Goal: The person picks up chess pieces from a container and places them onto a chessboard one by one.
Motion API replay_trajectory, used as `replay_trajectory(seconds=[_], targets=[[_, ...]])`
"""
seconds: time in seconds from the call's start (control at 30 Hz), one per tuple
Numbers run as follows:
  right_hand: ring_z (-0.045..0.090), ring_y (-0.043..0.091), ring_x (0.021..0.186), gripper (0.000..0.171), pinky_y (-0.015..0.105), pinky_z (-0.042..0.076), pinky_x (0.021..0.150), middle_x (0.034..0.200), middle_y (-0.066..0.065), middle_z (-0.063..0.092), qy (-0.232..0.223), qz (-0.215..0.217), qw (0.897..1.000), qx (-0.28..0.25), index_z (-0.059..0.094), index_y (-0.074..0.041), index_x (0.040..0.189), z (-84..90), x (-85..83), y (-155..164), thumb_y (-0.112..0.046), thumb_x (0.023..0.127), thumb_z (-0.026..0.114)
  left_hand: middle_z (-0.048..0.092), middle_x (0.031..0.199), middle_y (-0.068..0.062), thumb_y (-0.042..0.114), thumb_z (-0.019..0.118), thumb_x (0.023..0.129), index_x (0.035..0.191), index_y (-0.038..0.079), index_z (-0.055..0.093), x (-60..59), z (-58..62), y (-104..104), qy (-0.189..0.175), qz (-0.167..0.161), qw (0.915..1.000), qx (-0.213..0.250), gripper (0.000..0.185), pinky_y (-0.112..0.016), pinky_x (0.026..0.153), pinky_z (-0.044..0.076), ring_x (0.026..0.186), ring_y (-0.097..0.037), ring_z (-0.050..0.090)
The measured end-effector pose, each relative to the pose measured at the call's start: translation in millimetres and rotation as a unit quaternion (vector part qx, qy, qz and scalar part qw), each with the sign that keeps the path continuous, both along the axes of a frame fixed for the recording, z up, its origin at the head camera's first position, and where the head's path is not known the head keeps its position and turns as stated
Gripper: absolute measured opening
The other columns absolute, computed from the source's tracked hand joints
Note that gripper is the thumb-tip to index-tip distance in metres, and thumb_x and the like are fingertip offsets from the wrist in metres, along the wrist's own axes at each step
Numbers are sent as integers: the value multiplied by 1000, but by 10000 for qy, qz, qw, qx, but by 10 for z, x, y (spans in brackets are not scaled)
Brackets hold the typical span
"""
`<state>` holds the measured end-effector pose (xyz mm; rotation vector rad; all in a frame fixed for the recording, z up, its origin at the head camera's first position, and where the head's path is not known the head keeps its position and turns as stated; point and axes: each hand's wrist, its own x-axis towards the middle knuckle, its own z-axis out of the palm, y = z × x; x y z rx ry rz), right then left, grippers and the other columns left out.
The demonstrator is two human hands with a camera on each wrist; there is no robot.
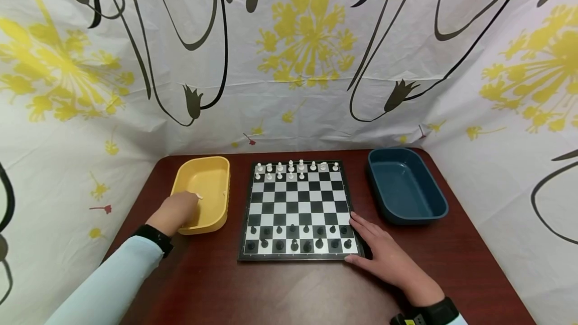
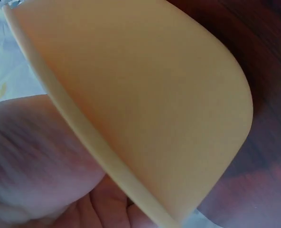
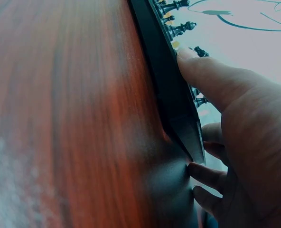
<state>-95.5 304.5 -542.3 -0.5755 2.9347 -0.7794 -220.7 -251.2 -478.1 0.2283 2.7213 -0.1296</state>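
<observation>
My left hand point(image 1: 182, 208) reaches over the near left side of the yellow tray point(image 1: 220, 219), its fingers turned down inside. A small white chess piece point(image 1: 199, 196) shows right beside those fingers; whether they pinch anything is hidden. The left wrist view has the tray wall point(image 2: 145, 95) between camera and fingertips. With spread fingers, my right hand point(image 1: 384, 252) rests on the near right edge of the chessboard point(image 1: 298, 204). White pieces point(image 1: 291, 168) stand along its far side, the front row reaching only partway across. Black pieces point(image 1: 294, 245) fill two rows on the near side.
Another small white piece point(image 1: 224, 193) lies by the yellow tray's right wall. A dark blue tray point(image 1: 408, 184) stands at the back right of the brown table point(image 1: 307, 290). Patterned white cloth point(image 1: 293, 114) hangs behind and at both sides.
</observation>
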Motion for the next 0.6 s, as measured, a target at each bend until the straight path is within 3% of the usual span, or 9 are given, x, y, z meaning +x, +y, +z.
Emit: replay_trajectory(seconds=[0.23,0.33,0.5,0.6], targets=[[43,35,157,97,66,41,119,178,0,36,59,2,10000,-11,45,-18,170,-5,6,2,-71,95,76,60,81,-9,0,67,98,93,7,72,30,26,13,116,-234,9997,26,10,-35,64,48,67,-25,54],[43,34,157,97,66,41,119,178,0,36,62,10,10000,3,45,-19,170,-13,5,1,-72,95,76,56,76,-6,1,67,97,81,10,67,41,52,-1,257,-373,9989,144,19,-35,62,46,65,-23,51],[43,34,157,98,66,41,119,178,-1,36,62,6,10000,22,45,-19,170,-23,4,0,-73,95,75,35,64,3,-3,64,93,61,19,46,12,78,-66,414,-528,9958,623,43,-29,56,31,60,-16,28],[43,34,157,98,66,41,119,178,-1,35,56,8,10000,18,45,-19,170,-24,4,1,-73,95,75,36,63,5,-3,67,93,59,20,49,-14,105,-99,476,-591,9934,862,44,-28,56,31,59,-14,28]])
